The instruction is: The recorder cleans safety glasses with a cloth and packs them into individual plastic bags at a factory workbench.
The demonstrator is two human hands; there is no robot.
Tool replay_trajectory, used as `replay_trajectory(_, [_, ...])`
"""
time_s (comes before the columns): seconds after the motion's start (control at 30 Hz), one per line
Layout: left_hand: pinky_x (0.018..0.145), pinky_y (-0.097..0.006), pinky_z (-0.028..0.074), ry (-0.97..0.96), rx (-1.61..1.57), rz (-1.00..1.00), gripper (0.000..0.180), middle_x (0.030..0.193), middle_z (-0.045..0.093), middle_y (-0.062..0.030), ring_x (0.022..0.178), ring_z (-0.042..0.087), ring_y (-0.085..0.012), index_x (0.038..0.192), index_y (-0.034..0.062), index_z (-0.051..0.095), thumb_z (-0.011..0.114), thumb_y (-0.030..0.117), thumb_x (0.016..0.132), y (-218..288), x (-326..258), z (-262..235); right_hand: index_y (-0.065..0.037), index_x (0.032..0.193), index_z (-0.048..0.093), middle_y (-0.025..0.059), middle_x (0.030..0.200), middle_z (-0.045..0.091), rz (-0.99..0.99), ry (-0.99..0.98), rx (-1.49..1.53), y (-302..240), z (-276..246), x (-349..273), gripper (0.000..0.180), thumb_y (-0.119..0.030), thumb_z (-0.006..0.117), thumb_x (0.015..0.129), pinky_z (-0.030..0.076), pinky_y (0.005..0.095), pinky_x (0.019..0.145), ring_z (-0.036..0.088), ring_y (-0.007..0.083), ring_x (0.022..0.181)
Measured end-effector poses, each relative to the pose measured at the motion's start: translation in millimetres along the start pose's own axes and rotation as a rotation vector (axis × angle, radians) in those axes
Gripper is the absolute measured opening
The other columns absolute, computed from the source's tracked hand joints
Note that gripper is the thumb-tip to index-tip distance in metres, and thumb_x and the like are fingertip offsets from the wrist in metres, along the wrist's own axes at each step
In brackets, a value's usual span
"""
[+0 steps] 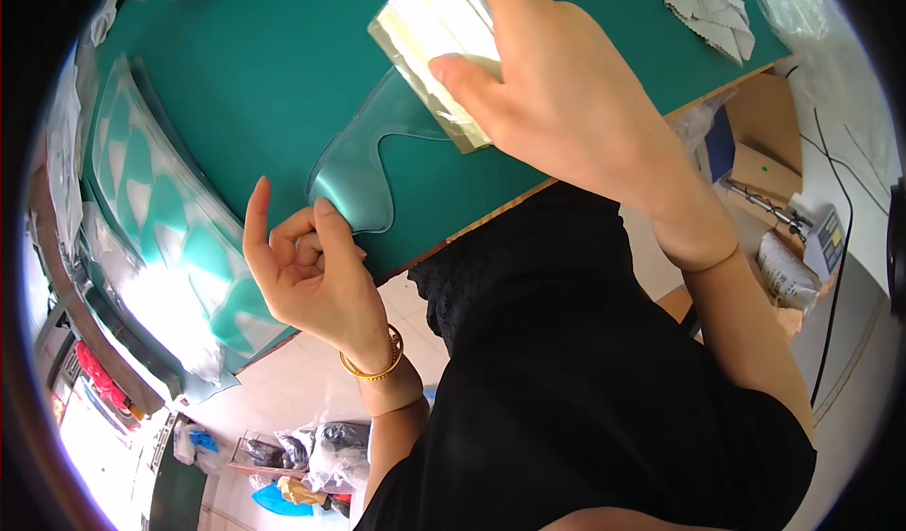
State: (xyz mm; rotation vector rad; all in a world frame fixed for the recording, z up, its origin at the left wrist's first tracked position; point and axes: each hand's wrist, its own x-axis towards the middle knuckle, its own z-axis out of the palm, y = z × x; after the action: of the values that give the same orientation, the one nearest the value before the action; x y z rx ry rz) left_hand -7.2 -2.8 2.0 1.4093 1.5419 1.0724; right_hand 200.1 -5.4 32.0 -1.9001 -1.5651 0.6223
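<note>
A clear, curved plastic goggle lens [354,168] with a rounded notch lies near the front edge of the green table. My left hand [316,271] pinches its left end between thumb and fingers, with the forefinger raised. My right hand [576,106] grips a flat, pale yellow pack [429,31] with shiny clear film on it, thumb on top and fingers hidden beneath or beyond. This pack covers the far part of the lens. Whether the two touch, I cannot tell.
Several clear lenses [151,191] lie in an overlapping row on the table's left side. A crumpled grey-white cloth [713,12] rests at the far right, near clear plastic wrap [807,12]. Cardboard [769,120] and dark cables stand beyond the table's right edge.
</note>
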Motion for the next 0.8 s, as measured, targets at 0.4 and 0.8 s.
replay_trajectory(0.4, [0.049,-0.017,0.037,0.062,-0.21,0.042,0.05,0.082,0.064,-0.0055,0.057,0.052,-0.006,0.135,-0.0044,0.045,0.066,-0.002,0.09,34.5,-7.5,6.1,0.009,0.096,0.045,0.0277,0.067,0.064,-0.06,0.019,0.077,9.9,2.8,0.8,0.032,-0.006,0.068,0.08,0.054,0.0414,0.05,0.067,0.0387,0.058])
replay_trajectory(0.8, [0.068,-0.022,0.054,-0.07,-0.037,-0.021,0.048,0.09,0.063,-0.0069,0.081,0.062,-0.011,0.138,-0.0032,0.039,0.06,0.0,0.095,10.5,-6.3,-4.8,0.009,0.089,0.052,0.0189,0.057,0.06,-0.263,0.013,0.106,-10.2,35.6,16.6,0.02,-0.004,0.062,0.077,0.051,0.0427,0.049,0.064,0.0353,0.052])
